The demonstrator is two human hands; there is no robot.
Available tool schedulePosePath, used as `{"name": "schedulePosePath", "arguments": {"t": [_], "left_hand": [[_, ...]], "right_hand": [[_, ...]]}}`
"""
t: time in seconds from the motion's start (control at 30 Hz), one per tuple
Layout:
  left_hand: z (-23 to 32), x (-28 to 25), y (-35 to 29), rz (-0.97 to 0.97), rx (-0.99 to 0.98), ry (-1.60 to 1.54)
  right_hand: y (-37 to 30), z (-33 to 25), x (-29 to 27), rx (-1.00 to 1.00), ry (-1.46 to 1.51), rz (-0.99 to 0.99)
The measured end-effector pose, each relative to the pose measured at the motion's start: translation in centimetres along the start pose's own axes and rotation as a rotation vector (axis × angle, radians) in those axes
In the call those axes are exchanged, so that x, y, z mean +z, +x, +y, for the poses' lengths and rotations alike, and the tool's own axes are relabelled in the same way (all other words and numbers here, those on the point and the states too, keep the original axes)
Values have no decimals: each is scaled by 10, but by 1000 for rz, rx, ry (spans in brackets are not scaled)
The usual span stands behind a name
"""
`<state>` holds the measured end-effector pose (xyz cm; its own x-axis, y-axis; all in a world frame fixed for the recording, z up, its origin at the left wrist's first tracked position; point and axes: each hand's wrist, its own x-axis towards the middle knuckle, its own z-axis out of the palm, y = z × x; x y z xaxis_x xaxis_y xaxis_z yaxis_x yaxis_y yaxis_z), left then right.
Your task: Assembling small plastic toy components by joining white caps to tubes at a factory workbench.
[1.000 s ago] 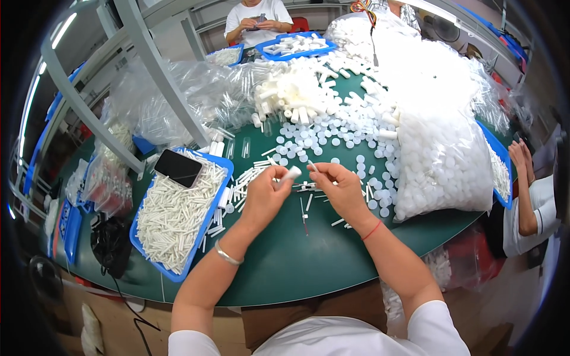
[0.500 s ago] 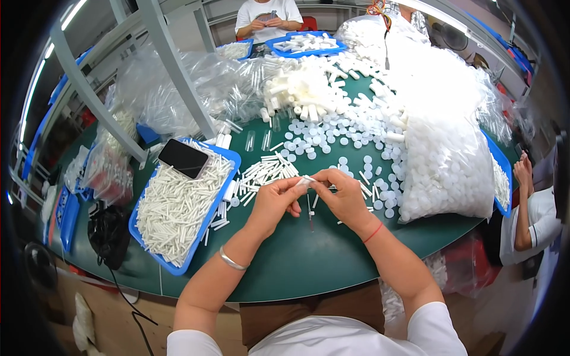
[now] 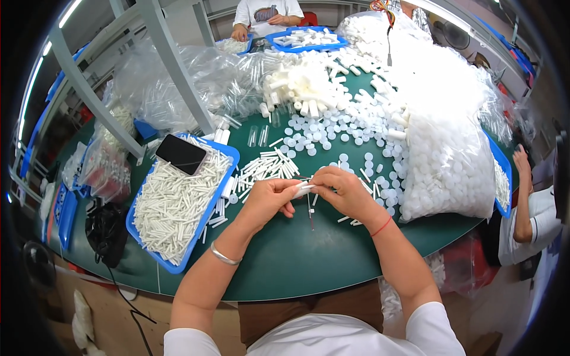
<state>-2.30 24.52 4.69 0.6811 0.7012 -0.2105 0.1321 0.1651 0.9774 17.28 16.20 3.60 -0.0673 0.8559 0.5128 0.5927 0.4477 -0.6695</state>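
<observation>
My left hand (image 3: 268, 200) and my right hand (image 3: 345, 193) meet over the front middle of the green table. Between their fingertips is a small white cylindrical piece (image 3: 303, 189), pinched from both sides; its details are too small to make out. Just below it a thin wired part (image 3: 311, 215) with a white bit and a reddish end shows against the tabletop. Whether it is attached to the piece I cannot tell. Behind my fingers lies a loose pile of thin white sticks (image 3: 270, 166), with translucent white discs (image 3: 323, 133) farther back.
A blue tray (image 3: 233, 172) of white sticks stands at left, a black phone (image 3: 181, 154) on top. Thick white cylinders (image 3: 303, 89) are heaped at the back. A bulging clear bag of discs (image 3: 448, 166) is at right. Grey posts (image 3: 175, 65) rise at left; co-workers sit across and at right.
Both hands stay together, shifting slightly, and more of the white piece shows between the fingers. Across the table, the co-worker's hands have parted, one reaching into a small tray.
</observation>
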Motion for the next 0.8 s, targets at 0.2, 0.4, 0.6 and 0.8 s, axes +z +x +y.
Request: {"name": "schedulePosePath", "arguments": {"t": [0.2,0.4,0.6,0.8], "left_hand": [[0,2,0,45,21,-10],[2,1,-3,-8,-7,-8],[18,4,12,-90,-43,42],[2,-55,112,692,637,1260]], "right_hand": [[-2,1,-2,-91,-264,74],[-2,-17,6,-137,-256,-55],[-4,-10,2,-82,-229,-39],[0,-9,8,-26,-209,129]]}}
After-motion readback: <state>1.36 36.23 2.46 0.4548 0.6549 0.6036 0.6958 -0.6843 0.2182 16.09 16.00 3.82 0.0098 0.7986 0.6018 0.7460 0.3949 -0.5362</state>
